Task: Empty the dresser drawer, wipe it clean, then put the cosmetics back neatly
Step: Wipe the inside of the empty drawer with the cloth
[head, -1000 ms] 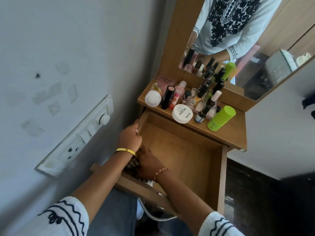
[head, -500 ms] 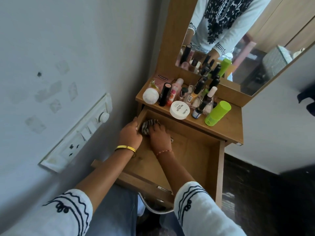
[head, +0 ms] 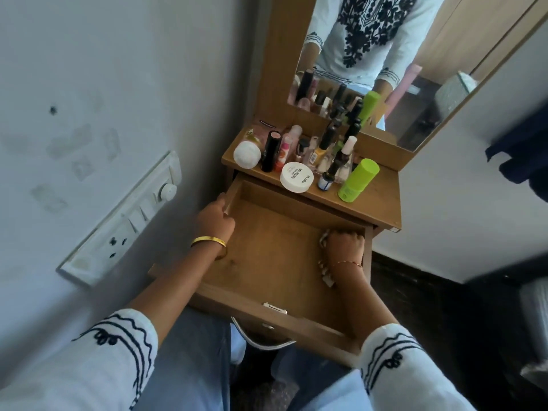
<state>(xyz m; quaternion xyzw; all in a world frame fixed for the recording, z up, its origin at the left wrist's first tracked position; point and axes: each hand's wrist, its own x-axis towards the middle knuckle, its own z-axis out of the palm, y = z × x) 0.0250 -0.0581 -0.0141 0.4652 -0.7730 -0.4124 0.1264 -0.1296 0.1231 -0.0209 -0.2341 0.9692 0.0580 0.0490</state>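
The wooden dresser drawer [head: 267, 262] is pulled out and holds no cosmetics. My left hand [head: 215, 219] grips its left wall near the back. My right hand [head: 345, 243] presses a striped cloth [head: 323, 269] into the drawer's back right corner; most of the cloth is hidden under the hand and wrist. The cosmetics stand crowded on the dresser top [head: 376, 200]: a white jar [head: 297, 177], a green tube [head: 358, 179], a black stick [head: 271, 151], a white round puff [head: 247, 154] and several small bottles [head: 326, 152].
A mirror [head: 385, 63] rises behind the cosmetics. The grey wall with a switch and socket panel [head: 124, 218] runs close along the left. A metal handle [head: 261, 339] hangs on the drawer front. Dark floor lies to the right.
My right hand has swept the cloth from the drawer's front left, over the back left corner, across to the back right corner. My left hand has stayed on the left wall.
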